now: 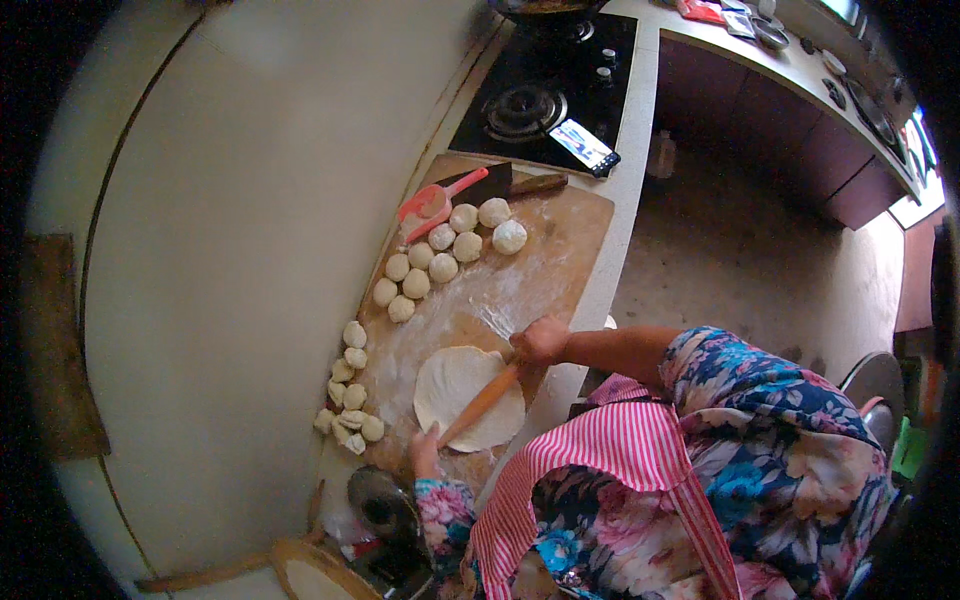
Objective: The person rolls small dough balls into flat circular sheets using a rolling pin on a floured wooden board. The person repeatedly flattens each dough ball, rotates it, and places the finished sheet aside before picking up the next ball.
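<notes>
My right hand (541, 340) is closed around the upper end of a wooden rolling pin (480, 403). The fingers of my left hand (426, 451) hold its lower end. Under the pin, a flat round sheet of dough (450, 382) lies on a floured wooden board (559, 259). Several round dough balls (416, 283) sit towards the board's far end, beside a pink plastic scoop (431, 206) with flour in it. Smaller dough pieces (354, 396) are grouped along the wall side, near my left hand. The palm sides of both hands are hidden.
Behind the scoop lies a cleaver with a dark blade (480, 184) and a wooden handle (538, 184). A lit phone (583, 146) rests on the black gas hob (555, 82), with a wok (551, 7) at its far end. A glass lid (379, 499) stands near my left forearm.
</notes>
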Demonstrator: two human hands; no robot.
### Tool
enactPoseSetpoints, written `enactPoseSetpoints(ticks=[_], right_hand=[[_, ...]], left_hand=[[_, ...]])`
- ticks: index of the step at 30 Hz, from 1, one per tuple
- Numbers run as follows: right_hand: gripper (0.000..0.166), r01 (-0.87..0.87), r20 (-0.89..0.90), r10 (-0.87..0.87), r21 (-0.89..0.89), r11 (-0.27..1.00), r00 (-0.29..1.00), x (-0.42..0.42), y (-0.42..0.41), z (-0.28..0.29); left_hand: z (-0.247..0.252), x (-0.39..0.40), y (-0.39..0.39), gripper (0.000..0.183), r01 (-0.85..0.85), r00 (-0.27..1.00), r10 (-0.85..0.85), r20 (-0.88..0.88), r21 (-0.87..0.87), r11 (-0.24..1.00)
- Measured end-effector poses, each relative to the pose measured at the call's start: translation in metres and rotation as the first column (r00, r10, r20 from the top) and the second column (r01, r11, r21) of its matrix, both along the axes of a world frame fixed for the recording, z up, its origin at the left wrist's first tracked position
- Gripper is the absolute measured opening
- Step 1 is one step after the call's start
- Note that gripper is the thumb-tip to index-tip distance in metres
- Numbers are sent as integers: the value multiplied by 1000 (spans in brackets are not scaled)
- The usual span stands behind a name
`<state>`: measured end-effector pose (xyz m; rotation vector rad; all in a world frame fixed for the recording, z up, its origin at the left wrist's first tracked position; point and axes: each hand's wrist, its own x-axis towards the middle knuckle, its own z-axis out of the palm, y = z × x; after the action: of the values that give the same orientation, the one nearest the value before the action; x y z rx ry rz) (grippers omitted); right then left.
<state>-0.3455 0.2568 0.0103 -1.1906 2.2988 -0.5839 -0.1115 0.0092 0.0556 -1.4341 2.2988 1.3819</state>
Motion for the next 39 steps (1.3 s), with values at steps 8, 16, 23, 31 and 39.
enactPoseSetpoints(ticks=[8, 16, 23, 31, 39], right_hand=[[51, 13, 99, -43, 287, 958, 994, 13, -41, 29], [42, 85, -64, -96, -165, 983, 993, -12, -36, 15], [25, 88, -202, -94, -42, 995, 975, -72, -90, 9], [31, -59, -131, 44, -112, 992, 990, 5, -18, -7], [30, -69, -291, -8, -254, 965, 957, -42, -35, -33]], left_hand=[[-42, 28, 9, 48, 52, 997, -71, -4, -640, 767], [-48, -80, 0, 58, 263, 950, -293, 108, -782, 565], [-90, -148, -72, 53, 452, 888, -220, 404, -854, 258], [-39, -52, 15, 55, 252, 949, -311, 58, -733, 631], [-58, -136, -25, 53, 362, 916, -318, 243, -842, 400]])
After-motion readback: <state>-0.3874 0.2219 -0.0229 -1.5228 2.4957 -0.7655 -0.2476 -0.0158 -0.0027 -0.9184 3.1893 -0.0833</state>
